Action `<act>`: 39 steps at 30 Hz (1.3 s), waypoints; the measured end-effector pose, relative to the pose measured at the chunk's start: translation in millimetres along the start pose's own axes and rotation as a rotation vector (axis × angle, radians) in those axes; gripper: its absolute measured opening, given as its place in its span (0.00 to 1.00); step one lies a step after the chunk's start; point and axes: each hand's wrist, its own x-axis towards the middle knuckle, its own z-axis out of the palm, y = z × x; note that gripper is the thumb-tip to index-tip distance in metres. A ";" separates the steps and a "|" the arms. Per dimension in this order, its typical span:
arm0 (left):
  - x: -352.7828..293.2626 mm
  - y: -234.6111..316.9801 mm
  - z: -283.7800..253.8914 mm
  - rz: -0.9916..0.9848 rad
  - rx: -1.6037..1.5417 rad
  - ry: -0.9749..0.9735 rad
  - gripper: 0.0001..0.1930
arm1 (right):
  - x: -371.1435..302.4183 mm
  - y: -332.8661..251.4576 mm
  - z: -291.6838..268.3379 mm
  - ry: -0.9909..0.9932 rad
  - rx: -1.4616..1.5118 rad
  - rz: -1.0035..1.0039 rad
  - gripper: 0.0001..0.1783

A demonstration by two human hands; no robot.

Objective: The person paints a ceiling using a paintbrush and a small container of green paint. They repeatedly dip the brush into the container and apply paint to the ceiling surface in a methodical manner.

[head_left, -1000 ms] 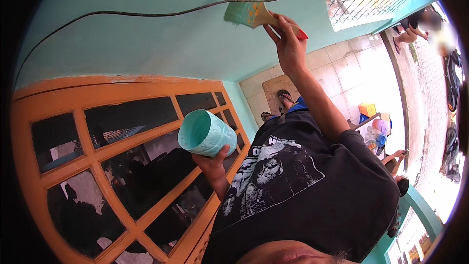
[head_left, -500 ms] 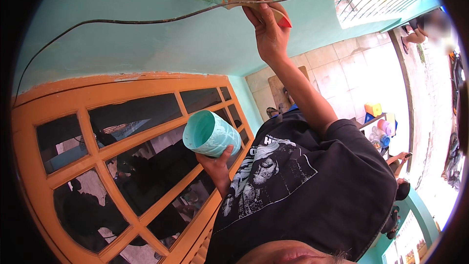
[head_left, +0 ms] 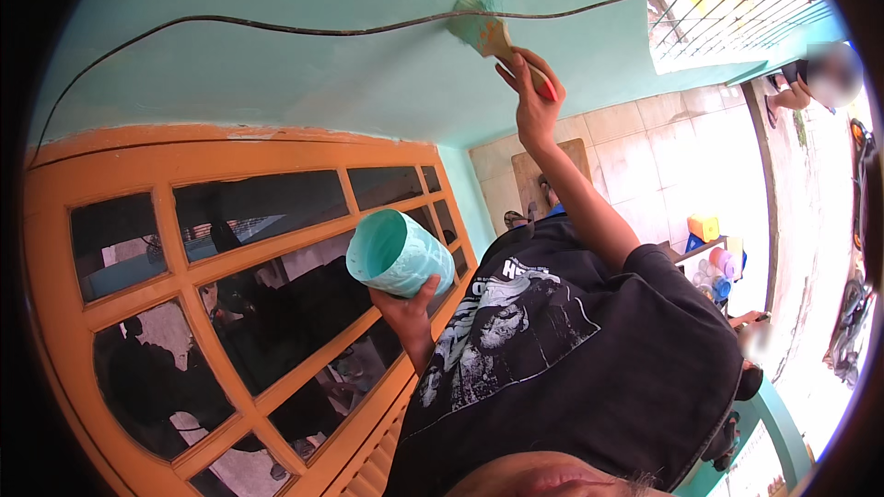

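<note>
My right hand (head_left: 537,101) is raised and closed around the handle of a wide paintbrush (head_left: 494,37). The brush's paint-coated bristles rest against the turquoise wall (head_left: 304,74), where a thin dark cable (head_left: 322,32) runs across and passes over them. Lower down on the left, my left hand (head_left: 405,313) grips a paint tub (head_left: 419,262) from beneath and the side. Pale turquoise streaks cover the tub's outside, and its open mouth is tilted, showing a coated inner wall. How much paint is inside cannot be made out.
An orange wooden frame with dark glass panes (head_left: 175,267) stands close on the left. Beyond the brush is a barred window (head_left: 727,0). A wooden board (head_left: 552,170) lies on the tiled floor (head_left: 635,143). Containers (head_left: 723,264) sit at the right, and other people (head_left: 801,83) are farther off.
The paintbrush in my right hand has moved right and down across the view, its bristles now at the cable. My left hand and the tub have stayed nearly still.
</note>
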 end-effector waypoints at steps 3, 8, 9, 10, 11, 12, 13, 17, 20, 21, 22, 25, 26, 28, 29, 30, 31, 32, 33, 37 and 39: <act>-4.2 0.4 -2.1 -0.007 -0.026 0.003 0.50 | -7.9 -30.7 -10.9 -0.025 -0.012 0.096 0.20; -2.6 -3.3 0.4 -0.045 -0.020 -0.023 0.50 | 18.0 -57.1 9.8 -0.077 0.101 -0.094 0.21; -1.4 -1.3 2.0 -0.043 -0.007 -0.038 0.50 | 26.0 -57.5 14.6 -0.078 0.132 -0.137 0.20; -1.4 2.7 2.5 -0.038 0.011 -0.042 0.50 | 32.3 -55.8 20.8 -0.084 0.171 -0.174 0.19; -1.5 6.3 1.9 -0.025 0.003 -0.088 0.49 | 36.6 -54.1 25.4 -0.085 0.205 -0.197 0.16; -2.1 10.0 0.7 -0.014 -0.004 -0.133 0.47 | 39.1 -51.8 27.5 -0.075 0.180 -0.208 0.16; -1.5 10.9 1.2 -0.002 -0.018 -0.181 0.46 | 41.4 -47.7 27.6 -0.068 0.152 -0.224 0.17; -2.2 7.9 5.5 -0.005 -0.058 -0.110 0.49 | 34.2 -27.2 7.8 -0.020 0.073 -0.140 0.16; 6.3 -0.8 9.7 0.022 -0.081 -0.127 0.49 | 25.8 -38.4 -14.8 0.035 0.028 -0.101 0.17; 5.5 -1.9 9.0 0.027 -0.093 -0.123 0.50 | 23.2 -43.7 -20.4 0.056 0.036 -0.098 0.17; 2.9 -1.9 8.5 0.026 -0.102 -0.120 0.50 | 20.9 -51.1 -21.6 0.082 0.040 -0.089 0.18; 3.3 -2.8 9.7 0.000 -0.068 -0.108 0.49 | 44.0 -72.1 -12.5 0.074 0.209 -0.210 0.20; 3.2 0.5 7.0 0.003 -0.047 -0.148 0.48 | 52.4 -76.7 -7.1 0.074 0.282 -0.236 0.21; 4.5 4.4 2.5 0.014 -0.010 -0.232 0.46 | 64.2 -74.9 -1.8 0.065 0.277 -0.223 0.22; 4.1 4.9 2.6 0.019 -0.004 -0.224 0.45 | 68.1 -71.4 0.5 0.067 0.279 -0.211 0.22; 2.5 5.5 2.7 0.024 0.002 -0.216 0.45 | 71.3 -68.3 0.5 0.068 0.282 -0.198 0.22; 4.3 4.3 4.3 0.029 0.002 -0.215 0.45 | 73.9 -65.2 -2.6 0.048 0.244 -0.206 0.21; 7.6 2.5 4.9 0.035 -0.012 -0.227 0.45 | 73.6 -63.3 -7.7 0.066 0.204 -0.203 0.21; 12.0 0.0 5.2 0.042 -0.026 -0.239 0.45 | 72.0 -62.4 -13.6 0.086 0.165 -0.201 0.21; 6.3 -3.8 2.6 0.035 0.003 -0.191 0.45 | 54.1 -58.4 -42.5 0.170 0.128 -0.089 0.21; 7.9 -6.6 2.4 0.043 -0.035 -0.216 0.45 | 52.2 -70.0 -56.7 0.152 0.132 -0.099 0.22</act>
